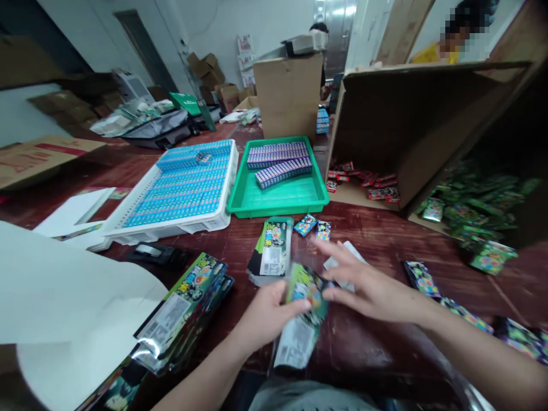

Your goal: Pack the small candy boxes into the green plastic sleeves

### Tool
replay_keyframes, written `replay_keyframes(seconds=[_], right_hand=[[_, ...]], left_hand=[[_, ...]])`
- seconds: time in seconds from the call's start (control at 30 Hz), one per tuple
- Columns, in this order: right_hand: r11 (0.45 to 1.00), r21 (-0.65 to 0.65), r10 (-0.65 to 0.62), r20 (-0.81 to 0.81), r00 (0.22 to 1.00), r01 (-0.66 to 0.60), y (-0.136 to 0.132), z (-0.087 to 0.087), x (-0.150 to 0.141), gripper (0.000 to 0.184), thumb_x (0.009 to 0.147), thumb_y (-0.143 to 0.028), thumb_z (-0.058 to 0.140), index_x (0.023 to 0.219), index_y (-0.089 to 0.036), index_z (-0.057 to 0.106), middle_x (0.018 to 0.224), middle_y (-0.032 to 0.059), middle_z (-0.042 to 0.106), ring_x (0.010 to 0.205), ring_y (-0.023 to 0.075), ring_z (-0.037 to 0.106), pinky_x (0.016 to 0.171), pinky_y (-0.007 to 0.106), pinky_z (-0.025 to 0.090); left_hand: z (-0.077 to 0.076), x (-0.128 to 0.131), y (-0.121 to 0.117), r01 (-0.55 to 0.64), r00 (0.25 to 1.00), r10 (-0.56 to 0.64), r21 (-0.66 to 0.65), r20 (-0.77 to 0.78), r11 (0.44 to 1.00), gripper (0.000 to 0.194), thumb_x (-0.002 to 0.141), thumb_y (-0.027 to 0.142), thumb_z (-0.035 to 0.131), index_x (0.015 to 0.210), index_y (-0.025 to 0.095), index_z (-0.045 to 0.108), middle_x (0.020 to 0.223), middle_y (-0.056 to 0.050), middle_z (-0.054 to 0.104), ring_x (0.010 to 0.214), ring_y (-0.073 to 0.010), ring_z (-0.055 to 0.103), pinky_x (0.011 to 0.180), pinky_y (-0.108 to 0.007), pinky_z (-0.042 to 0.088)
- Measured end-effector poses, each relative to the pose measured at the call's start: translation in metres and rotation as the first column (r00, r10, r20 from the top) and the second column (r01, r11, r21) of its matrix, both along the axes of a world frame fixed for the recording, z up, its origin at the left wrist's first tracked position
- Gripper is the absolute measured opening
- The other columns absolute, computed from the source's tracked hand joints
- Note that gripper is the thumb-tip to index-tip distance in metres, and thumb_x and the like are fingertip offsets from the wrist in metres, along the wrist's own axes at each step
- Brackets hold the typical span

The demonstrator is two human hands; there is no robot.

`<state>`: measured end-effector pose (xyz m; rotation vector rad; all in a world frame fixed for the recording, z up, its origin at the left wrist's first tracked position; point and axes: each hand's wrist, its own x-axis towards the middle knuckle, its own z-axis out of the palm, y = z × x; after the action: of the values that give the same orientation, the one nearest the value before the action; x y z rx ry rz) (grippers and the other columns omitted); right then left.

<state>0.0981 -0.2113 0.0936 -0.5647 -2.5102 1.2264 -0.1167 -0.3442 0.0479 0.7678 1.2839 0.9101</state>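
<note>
My left hand (263, 317) grips a green and black printed packet (302, 322) near the table's front edge. My right hand (363, 285) rests flat on the packet's top edge, fingers spread, thumb touching it. Just beyond lies a small stack of similar flat packets (273, 251). Two small colourful card packs (314, 227) lie behind that stack. A white slip (349, 254) shows under my right fingers.
A pile of packets (184, 311) lies at my left beside white sheets (64, 291). A white tray of blue packs (180, 191) and a green tray (278, 197) with purple packs stand mid-table. Tipped cardboard boxes (411, 125) hold more packs at right. A person stands far right.
</note>
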Motion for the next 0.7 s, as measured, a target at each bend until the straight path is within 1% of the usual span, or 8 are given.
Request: replay_keyframes(seconds=[0.07, 0.17, 0.23, 0.33, 0.4, 0.47, 0.6, 0.7], right_hand=[[0.953, -0.099, -0.293, -0.063, 0.954, 0.287, -0.011, -0.016, -0.004, 0.036, 0.098, -0.043, 0.064, 0.130, -0.027, 0.060, 0.133, 0.0140, 0.068, 0.116, 0.0267, 0.069, 0.101, 0.050, 0.055], [0.855, -0.263, -0.461, 0.009, 0.887, 0.447, -0.040, -0.045, -0.019, 0.043, 0.099, -0.048, 0.059, 0.133, -0.023, 0.053, 0.114, 0.0131, 0.075, 0.099, 0.0262, 0.075, 0.084, 0.041, 0.062], [0.823, -0.194, -0.522, 0.108, 0.846, 0.533, -0.059, -0.063, -0.030, 0.033, 0.104, -0.046, 0.048, 0.123, -0.021, 0.057, 0.100, 0.0114, 0.077, 0.090, 0.0285, 0.077, 0.077, 0.039, 0.061], [0.757, -0.023, -0.640, 0.174, 0.748, 0.653, -0.075, -0.084, -0.035, 0.034, 0.107, -0.041, 0.035, 0.117, -0.019, 0.059, 0.092, 0.0124, 0.077, 0.084, 0.0317, 0.077, 0.072, 0.040, 0.058], [0.745, -0.036, -0.652, 0.171, 0.739, 0.666, -0.077, -0.095, -0.031, 0.036, 0.107, -0.042, 0.033, 0.116, -0.019, 0.059, 0.095, 0.0126, 0.077, 0.084, 0.0311, 0.077, 0.073, 0.039, 0.058], [0.745, -0.162, -0.641, 0.095, 0.761, 0.648, -0.075, -0.102, -0.022, 0.035, 0.107, -0.043, 0.039, 0.128, -0.020, 0.054, 0.107, 0.0129, 0.076, 0.095, 0.0290, 0.076, 0.082, 0.040, 0.059], [0.747, -0.405, -0.609, -0.096, 0.788, 0.528, -0.067, -0.101, -0.002, 0.053, 0.104, -0.042, 0.051, 0.151, -0.023, 0.034, 0.125, 0.0120, 0.069, 0.109, 0.0225, 0.071, 0.095, 0.038, 0.057], [0.760, -0.484, -0.541, -0.102, 0.835, 0.434, -0.063, -0.095, 0.012, 0.040, 0.102, -0.040, 0.056, 0.138, -0.026, 0.048, 0.107, 0.0051, 0.070, 0.095, 0.0192, 0.069, 0.087, 0.035, 0.058]], left_hand=[[-0.004, 0.004, 0.004, -0.198, 0.978, 0.200, 0.038, -0.054, 0.979, 0.036, 0.081, 0.041, 0.080, 0.107, 0.016, 0.075, 0.108, -0.009, 0.079, 0.093, -0.0252, 0.072, 0.087, -0.038, 0.055], [-0.011, 0.017, 0.010, -0.347, 0.935, 0.352, 0.085, -0.046, 0.934, 0.038, 0.081, 0.045, 0.081, 0.104, 0.016, 0.075, 0.109, -0.010, 0.079, 0.097, -0.0279, 0.073, 0.087, -0.039, 0.058], [-0.019, 0.027, 0.012, -0.390, 0.912, 0.403, 0.135, -0.081, 0.911, 0.037, 0.082, 0.046, 0.079, 0.103, 0.017, 0.074, 0.109, -0.009, 0.079, 0.099, -0.0274, 0.074, 0.087, -0.037, 0.058], [-0.035, 0.039, 0.012, -0.372, 0.856, 0.433, 0.245, -0.282, 0.895, 0.035, 0.091, 0.048, 0.070, 0.112, 0.020, 0.070, 0.113, -0.008, 0.078, 0.102, -0.0248, 0.073, 0.091, -0.034, 0.056], [-0.046, 0.043, 0.010, -0.350, 0.820, 0.444, 0.296, -0.361, 0.889, 0.042, 0.097, 0.047, 0.062, 0.129, 0.021, 0.062, 0.116, -0.009, 0.076, 0.106, -0.0237, 0.072, 0.094, -0.034, 0.055], [-0.055, 0.044, 0.006, -0.353, 0.832, 0.455, 0.330, -0.317, 0.875, 0.054, 0.101, 0.045, 0.056, 0.148, 0.022, 0.045, 0.123, -0.012, 0.073, 0.111, -0.0226, 0.070, 0.098, -0.035, 0.053], [-0.058, 0.041, -0.004, -0.226, 0.951, 0.277, 0.306, -0.135, 0.925, 0.079, 0.102, 0.039, 0.054, 0.164, 0.026, 0.007, 0.126, -0.013, 0.070, 0.105, -0.0199, 0.072, 0.093, -0.035, 0.056], [-0.052, 0.033, -0.011, -0.105, 0.993, 0.115, 0.200, -0.038, 0.974, 0.070, 0.098, 0.036, 0.061, 0.159, 0.026, 0.028, 0.122, -0.011, 0.073, 0.100, -0.0202, 0.073, 0.089, -0.035, 0.058]])
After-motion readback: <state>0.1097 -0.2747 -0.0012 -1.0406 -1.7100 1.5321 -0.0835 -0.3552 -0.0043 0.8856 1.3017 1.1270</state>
